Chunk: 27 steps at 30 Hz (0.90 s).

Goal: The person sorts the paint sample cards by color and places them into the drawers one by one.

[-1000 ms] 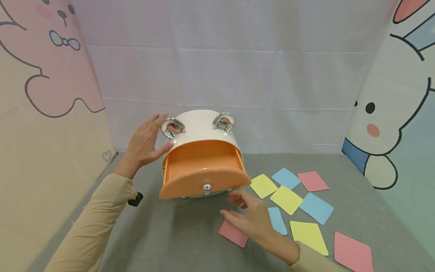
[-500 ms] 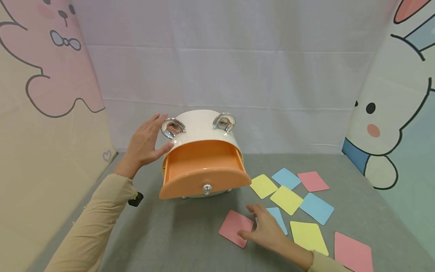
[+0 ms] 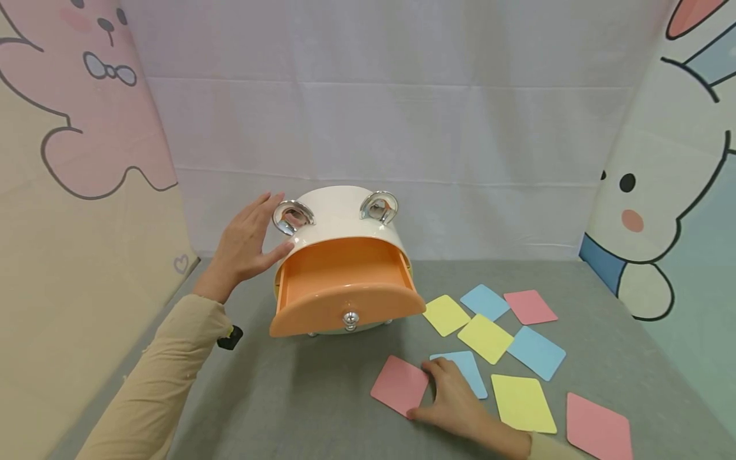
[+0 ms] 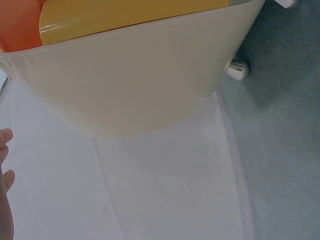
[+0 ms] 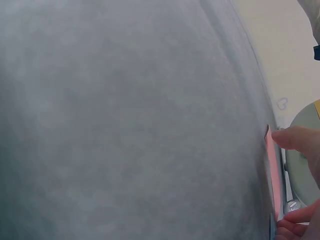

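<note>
My left hand [image 3: 244, 246] lies spread against the left side of a white rounded drawer box [image 3: 339, 211], beside one silver ear-shaped ring [image 3: 292, 216]. The box's orange drawer [image 3: 347, 310] is pulled out, tilts down a little and has a silver knob [image 3: 351, 319]; nothing shows inside it. On the table, my right hand [image 3: 454, 402] spans the right edge of a pink card [image 3: 399, 384], thumb at the lower corner and fingertips at the upper one. From the right wrist, the pink card [image 5: 272, 172] appears edge-on between thumb and fingers. A blue card [image 3: 468, 370] is partly behind that hand.
Several pink, yellow and blue cards lie to the right, among them a yellow card [image 3: 523, 402], a blue card [image 3: 536, 352] and a pink card [image 3: 598, 425]. The grey table [image 3: 276, 402] meets a white cloth backdrop [image 3: 460, 160] and printed side panels.
My right hand has moved down from near the drawer front to the pink card and now has thumb and fingers at its edge. The left hand, box and drawer have stayed put.
</note>
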Available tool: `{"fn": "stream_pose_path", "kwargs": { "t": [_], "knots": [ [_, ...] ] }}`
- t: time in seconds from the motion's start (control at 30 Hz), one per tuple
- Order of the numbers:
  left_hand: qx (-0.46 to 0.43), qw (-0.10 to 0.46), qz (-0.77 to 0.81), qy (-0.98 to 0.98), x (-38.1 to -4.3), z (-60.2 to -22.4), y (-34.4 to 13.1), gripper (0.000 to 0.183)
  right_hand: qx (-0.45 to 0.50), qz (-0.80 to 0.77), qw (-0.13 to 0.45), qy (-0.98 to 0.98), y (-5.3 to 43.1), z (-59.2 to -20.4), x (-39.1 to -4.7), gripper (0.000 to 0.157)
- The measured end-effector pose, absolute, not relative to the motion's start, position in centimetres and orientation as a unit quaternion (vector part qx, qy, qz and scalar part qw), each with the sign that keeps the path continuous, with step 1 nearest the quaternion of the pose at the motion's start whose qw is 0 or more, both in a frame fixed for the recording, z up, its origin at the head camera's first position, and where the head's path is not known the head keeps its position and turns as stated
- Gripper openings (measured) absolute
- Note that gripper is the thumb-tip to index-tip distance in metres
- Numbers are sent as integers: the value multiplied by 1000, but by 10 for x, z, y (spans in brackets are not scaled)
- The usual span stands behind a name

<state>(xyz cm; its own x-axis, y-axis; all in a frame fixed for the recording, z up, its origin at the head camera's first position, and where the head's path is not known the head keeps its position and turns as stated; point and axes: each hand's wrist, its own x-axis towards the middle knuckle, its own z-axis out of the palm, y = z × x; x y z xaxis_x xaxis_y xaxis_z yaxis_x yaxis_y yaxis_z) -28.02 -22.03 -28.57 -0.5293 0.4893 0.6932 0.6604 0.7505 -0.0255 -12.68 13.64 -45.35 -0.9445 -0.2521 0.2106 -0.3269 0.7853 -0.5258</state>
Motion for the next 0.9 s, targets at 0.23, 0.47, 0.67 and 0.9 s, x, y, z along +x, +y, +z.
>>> {"fn": "stream_pose_path", "kwargs": {
  "t": [0.23, 0.47, 0.67, 0.9],
  "knots": [
    [-332, 354, -121, -866, -280, -286, -220, 85, 164, 268, 66, -947, 134, -459, -127, 71],
    [-331, 353, -121, -867, -281, -287, -220, 84, 168, 242, 82, -952, 131, -458, -127, 69],
    [-334, 357, -121, -864, -281, -287, -220, 84, 183, 213, 98, -955, 130, -457, -127, 60],
    [-333, 358, -119, -864, -280, -286, -220, 85, 190, 213, 83, -955, 133, -452, -129, 62]
  ]
}}
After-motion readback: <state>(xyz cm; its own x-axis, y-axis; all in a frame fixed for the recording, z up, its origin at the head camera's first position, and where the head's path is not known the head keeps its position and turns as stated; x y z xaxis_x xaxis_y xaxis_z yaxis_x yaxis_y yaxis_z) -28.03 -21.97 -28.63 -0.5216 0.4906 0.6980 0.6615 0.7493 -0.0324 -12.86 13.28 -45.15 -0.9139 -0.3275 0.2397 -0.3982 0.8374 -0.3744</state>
